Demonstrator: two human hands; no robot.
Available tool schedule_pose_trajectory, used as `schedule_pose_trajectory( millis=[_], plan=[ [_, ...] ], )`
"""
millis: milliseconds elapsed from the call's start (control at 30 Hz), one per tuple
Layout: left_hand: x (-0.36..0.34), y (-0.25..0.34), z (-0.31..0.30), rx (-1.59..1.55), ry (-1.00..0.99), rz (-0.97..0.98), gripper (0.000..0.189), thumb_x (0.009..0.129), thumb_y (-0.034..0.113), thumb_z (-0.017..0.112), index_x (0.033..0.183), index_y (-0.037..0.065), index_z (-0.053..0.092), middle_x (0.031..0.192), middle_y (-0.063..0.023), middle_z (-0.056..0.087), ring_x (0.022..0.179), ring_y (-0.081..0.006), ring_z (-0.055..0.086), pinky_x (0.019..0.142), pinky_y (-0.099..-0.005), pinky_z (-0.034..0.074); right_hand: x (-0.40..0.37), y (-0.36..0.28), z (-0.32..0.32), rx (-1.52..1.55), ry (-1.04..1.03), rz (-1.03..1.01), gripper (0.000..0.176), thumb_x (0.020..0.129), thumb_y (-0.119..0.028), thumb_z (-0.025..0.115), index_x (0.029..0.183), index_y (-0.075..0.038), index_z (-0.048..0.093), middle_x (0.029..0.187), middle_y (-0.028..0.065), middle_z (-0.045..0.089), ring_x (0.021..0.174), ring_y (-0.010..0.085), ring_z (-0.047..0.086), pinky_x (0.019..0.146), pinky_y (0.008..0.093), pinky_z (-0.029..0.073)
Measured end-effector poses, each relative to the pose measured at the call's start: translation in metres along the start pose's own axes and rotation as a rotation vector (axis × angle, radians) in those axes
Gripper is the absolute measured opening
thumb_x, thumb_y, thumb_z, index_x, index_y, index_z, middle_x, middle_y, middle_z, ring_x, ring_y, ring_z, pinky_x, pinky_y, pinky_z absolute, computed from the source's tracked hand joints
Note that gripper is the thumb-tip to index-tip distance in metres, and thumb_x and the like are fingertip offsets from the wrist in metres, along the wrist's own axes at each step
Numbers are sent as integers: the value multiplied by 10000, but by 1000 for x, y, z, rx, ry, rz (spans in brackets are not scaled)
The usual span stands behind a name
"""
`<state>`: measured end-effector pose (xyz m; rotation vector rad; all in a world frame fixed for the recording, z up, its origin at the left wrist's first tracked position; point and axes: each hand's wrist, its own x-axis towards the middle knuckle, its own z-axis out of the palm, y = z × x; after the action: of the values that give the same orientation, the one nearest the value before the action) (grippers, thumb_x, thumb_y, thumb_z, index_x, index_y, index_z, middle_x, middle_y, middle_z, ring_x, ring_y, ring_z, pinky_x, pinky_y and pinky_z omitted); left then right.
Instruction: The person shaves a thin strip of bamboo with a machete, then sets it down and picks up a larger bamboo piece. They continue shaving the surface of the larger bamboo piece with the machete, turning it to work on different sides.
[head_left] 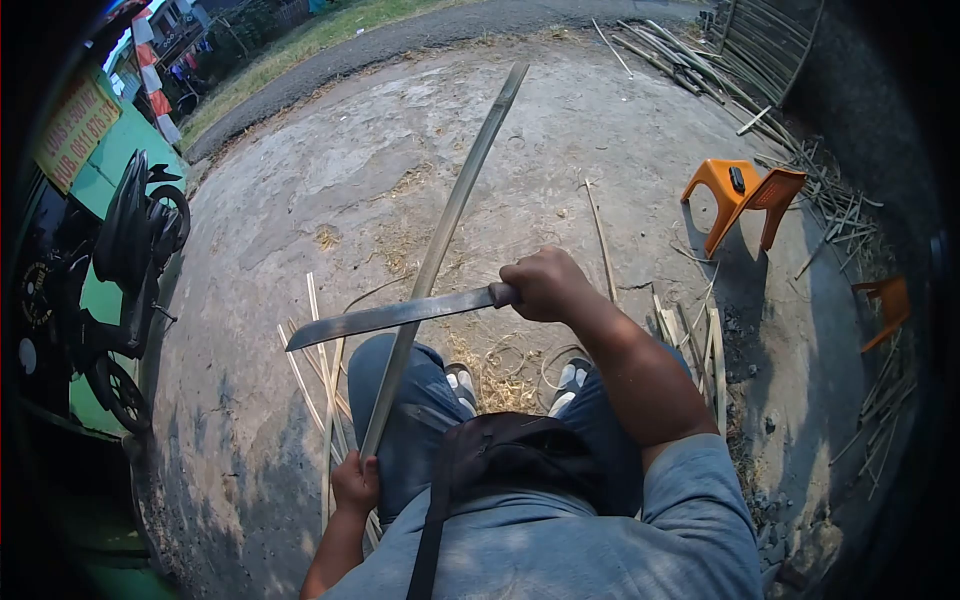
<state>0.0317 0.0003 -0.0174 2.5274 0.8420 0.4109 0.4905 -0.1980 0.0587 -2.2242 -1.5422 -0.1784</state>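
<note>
My right hand [548, 284] is closed round the handle of a machete [400, 316], held out in front of my knees with its blade pointing left. The blade lies across a long bamboo strip [455, 205], overlapping it in this view. My left hand [356, 482] grips the strip's near end beside my left thigh. From there the strip slants up and away to the right, over the concrete. Thin split bamboo strips [322, 375] lie on the ground by my left leg, and more bamboo pieces [715, 365] lie past my right knee.
An orange plastic chair [745, 190] with a small black object [737, 179] on it stands at the right. A parked motorcycle [130, 260] is at the left. Bamboo poles [675, 60] and scraps [845, 215] lie along the right wall. Shavings [500, 380] cover the ground between my feet.
</note>
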Motion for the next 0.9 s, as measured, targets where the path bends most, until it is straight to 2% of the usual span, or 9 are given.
schedule_pose_trajectory(
  millis=[100,133,233,467,567,667,767,867,900],
  plan=[
    [3,3,1,13,12,11,640,1029,603,520,763,21,498,608,-247,524,645,-505,621,543,-502,441,4,26,-2,101,-24,312,90,826,-217,712,890,-155,727,844,133,735,847,349,723,768,481,572],
    [2,3,0,28,11,8,642,1029,605,517,763,21,497,610,-250,525,649,-508,620,545,-504,442,3,31,-9,151,-40,410,130,876,-262,709,947,-158,739,891,138,747,873,348,725,792,477,573],
    [3,4,-2,42,11,13,650,1029,614,507,761,21,494,613,-254,525,659,-515,619,548,-511,442,-5,33,-24,211,-108,513,179,898,-311,719,988,-159,737,908,137,750,876,343,725,790,473,570],
    [1,-1,5,-22,10,4,665,1012,637,508,827,1,566,635,-264,536,667,-525,602,555,-537,441,-16,31,-35,510,-10,395,288,845,-283,795,985,-53,694,865,183,725,847,366,714,753,446,543],
    [0,-7,8,-47,16,-5,676,1012,646,502,818,1,561,629,-261,534,665,-524,605,552,-532,440,-18,17,-57,447,87,314,336,853,-263,782,1076,-50,649,858,178,727,785,372,714,722,451,551],
    [0,-7,7,-50,-1,-10,696,1011,668,483,812,5,554,625,-254,538,659,-518,611,551,-526,442,-24,-11,-82,229,262,268,376,877,-238,766,1162,-83,575,808,134,717,694,349,711,648,440,553],
    [4,3,3,-76,6,-7,713,1010,689,462,805,12,547,621,-243,544,654,-513,617,550,-518,442,-32,-38,-103,130,410,40,353,923,-211,737,1188,-122,521,737,78,682,606,311,693,566,419,535],
    [4,6,-1,-64,-53,-50,719,1011,696,451,810,13,549,630,-237,560,664,-508,628,560,-511,455,-38,-80,-138,5,514,-81,236,963,-247,700,1110,-139,549,657,19,590,523,201,623,488,364,467],
    [3,2,-1,-52,-57,-47,716,1010,696,452,818,14,553,633,-237,562,668,-507,631,562,-508,457,-43,-88,-143,35,515,-104,267,915,-227,731,1094,-131,558,693,30,609,543,206,629,501,363,470]
  ],
)
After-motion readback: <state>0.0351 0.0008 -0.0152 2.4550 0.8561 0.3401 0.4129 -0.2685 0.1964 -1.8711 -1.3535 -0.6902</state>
